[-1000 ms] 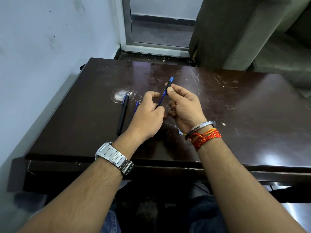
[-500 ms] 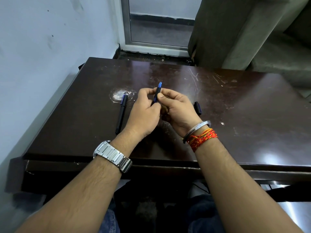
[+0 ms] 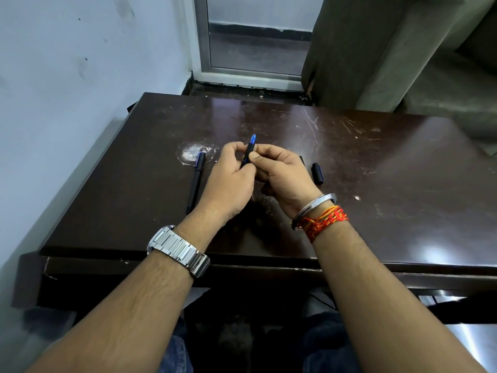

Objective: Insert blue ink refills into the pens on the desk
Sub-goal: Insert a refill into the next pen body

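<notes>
Holding the pen [image 3: 248, 154] up between both hands above the desk [image 3: 376, 184], blue tip pointing away and upward. My left hand [image 3: 228, 184] is clamped round the lower barrel; my right hand [image 3: 282, 173] pinches the upper barrel, thumb on top, just below the blue tip. The two hands touch each other at the barrel.

Step in hand, as I judge it: seating the refill and closing the barrel. To do it well, I should keep both halves in one straight line, turn with the right fingertips only, hold the left steady, and stop when resistance comes. Whether the joint is fully closed is hidden by my fingers.

A second pen [image 3: 195, 181] lies flat just left of my left hand, apart from it. A black cap [image 3: 317, 173] lies just right of my right hand.
</notes>
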`<state>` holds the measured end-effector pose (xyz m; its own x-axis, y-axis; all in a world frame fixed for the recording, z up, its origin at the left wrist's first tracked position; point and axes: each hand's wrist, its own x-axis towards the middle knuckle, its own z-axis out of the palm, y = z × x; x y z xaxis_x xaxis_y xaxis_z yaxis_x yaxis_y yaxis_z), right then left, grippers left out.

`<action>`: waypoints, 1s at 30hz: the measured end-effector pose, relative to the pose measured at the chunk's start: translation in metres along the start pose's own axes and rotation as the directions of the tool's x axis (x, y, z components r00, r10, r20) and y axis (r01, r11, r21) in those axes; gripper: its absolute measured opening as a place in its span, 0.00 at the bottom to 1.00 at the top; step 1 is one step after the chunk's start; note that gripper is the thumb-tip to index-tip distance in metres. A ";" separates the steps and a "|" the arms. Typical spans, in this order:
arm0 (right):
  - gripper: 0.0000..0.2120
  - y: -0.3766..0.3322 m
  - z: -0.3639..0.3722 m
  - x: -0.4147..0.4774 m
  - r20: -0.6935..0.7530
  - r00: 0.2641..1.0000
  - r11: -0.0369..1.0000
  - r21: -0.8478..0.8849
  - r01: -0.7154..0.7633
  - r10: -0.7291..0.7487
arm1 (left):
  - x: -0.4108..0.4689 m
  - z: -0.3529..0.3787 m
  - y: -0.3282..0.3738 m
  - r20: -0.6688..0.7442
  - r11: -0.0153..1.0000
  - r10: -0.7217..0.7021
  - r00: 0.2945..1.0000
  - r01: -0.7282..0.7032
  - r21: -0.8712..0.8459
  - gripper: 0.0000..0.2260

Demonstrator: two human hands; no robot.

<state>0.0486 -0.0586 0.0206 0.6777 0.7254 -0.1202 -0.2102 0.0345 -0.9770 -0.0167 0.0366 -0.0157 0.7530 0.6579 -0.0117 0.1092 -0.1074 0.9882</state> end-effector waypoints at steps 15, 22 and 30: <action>0.17 0.000 0.001 -0.002 -0.176 0.978 0.982 0.136 0.133 -0.108 | -0.003 0.000 0.002 0.013 1.000 0.002 1.000 -0.002 0.006 0.29; 0.16 0.002 0.001 0.000 -0.175 0.980 0.983 0.146 0.116 -0.089 | -0.006 0.000 0.005 0.019 0.999 0.026 0.999 -0.027 0.039 0.30; 0.15 0.004 0.002 0.002 -0.191 0.979 0.988 0.119 0.101 -0.077 | -0.009 0.000 0.009 0.027 0.998 0.025 0.999 -0.027 0.065 0.30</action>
<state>0.0481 -0.0559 0.0172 0.8141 0.5758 -0.0762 -0.2230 0.1888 -0.9564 -0.0225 0.0298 -0.0070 0.7724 0.6350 0.0092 0.1305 -0.1729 0.9763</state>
